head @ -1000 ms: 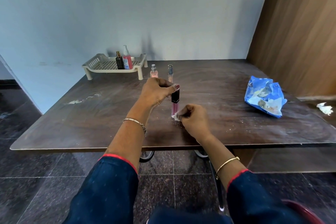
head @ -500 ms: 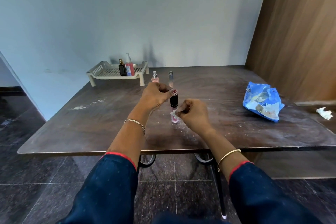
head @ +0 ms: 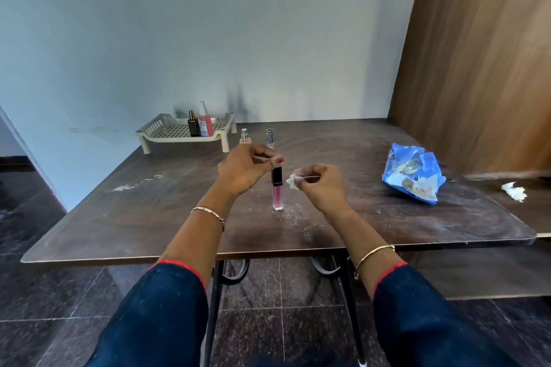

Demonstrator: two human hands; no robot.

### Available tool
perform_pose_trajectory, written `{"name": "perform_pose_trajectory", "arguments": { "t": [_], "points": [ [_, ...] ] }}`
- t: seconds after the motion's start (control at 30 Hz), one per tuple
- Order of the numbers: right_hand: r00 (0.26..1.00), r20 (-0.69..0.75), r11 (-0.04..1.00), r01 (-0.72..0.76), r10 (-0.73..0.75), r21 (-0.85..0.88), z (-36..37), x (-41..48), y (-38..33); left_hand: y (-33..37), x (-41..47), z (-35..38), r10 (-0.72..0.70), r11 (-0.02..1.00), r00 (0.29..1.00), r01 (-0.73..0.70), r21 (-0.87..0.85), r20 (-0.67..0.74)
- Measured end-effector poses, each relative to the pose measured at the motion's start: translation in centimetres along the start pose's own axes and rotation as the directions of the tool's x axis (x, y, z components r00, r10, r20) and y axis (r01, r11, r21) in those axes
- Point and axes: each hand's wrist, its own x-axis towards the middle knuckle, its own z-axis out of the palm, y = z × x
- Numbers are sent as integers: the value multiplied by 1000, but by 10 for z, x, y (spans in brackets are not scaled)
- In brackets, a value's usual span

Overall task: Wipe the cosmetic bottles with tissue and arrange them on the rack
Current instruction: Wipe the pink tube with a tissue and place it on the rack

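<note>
My left hand [head: 249, 171] pinches the gloss tube [head: 277, 192] by its cap; right hand [head: 323, 186], beside it, pinches tissue [head: 292, 182]; best wiped downward.

Lip-gloss tube [head: 277, 191]: pink, black cap, upright, central.
Tissue wad [head: 292, 181]: white, crumpled, just right of the cap.
Rack [head: 171, 130]: cream, perforated, far left; holds black bottle [head: 193, 126] and red spray bottle [head: 205, 124].
Pink perfume bottle [head: 244, 137] and silver-capped tube [head: 269, 137]: upright near the rack.
</note>
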Motion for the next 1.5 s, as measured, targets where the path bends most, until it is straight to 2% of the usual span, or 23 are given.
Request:
{"name": "perform_pose_trajectory", "arguments": {
  "t": [0.13,0.27,0.37,0.47,0.53,0.57,0.6,0.67,0.73,0.83,0.87,0.97,1.07,1.13,1.23,1.3,1.5],
  "points": [
    [999,-40,989,26,-20,146,3,1,-6,-7,-5,6,21,999,1000,-22,39,10],
    [995,-67,971,82,-69,224,15,5,-15,-16,-2,10,14,997,999,-17,-75,-33],
    [994,-58,981,101,-92,164,27,2,-14,-22,-5,12,26,983,996,-41,-179,-87],
    [988,-71,986,143,-137,85,32,-2,-10,-25,-7,13,57,965,996,-74,-251,-74],
    [966,-79,968,239,-245,-82,30,-3,-10,-26,-6,12,62,960,996,-77,-268,-63],
    [930,-68,914,340,-363,-222,28,-2,-11,-26,-6,11,60,960,996,-74,-270,-60],
    [864,-21,810,462,-503,-361,27,-1,-13,-26,-5,10,58,961,997,-71,-267,-56],
    [709,144,545,640,-690,-542,22,1,-16,-26,-3,8,66,971,997,-76,-229,-47],
    [624,295,359,705,-723,-612,16,-1,-24,-29,0,7,90,981,996,-94,-170,-29],
    [567,422,214,741,-707,-636,13,-6,-31,-34,3,4,106,990,994,-107,-94,-16],
    [559,428,212,749,-710,-627,13,-5,-29,-35,3,2,108,990,994,-109,-87,-19],
    [611,298,403,744,-734,-533,17,-3,-19,-35,2,-1,123,987,992,-124,-103,-15],
    [648,151,522,711,-746,-471,20,-3,-11,-32,2,2,133,987,991,-133,-89,-8],
    [738,34,663,624,-673,-413,24,-4,-7,-31,3,3,141,987,990,-141,-83,-2],
    [911,-102,904,373,-399,-208,34,-8,2,-33,3,3,138,984,990,-138,-114,-7],
    [958,-92,953,254,-271,-163,39,-14,12,-35,1,0,122,982,992,-123,-144,-16],
    [988,17,931,153,-156,-331,37,-22,27,-37,-3,-5,111,975,993,-114,-191,-26]
  ]
}}
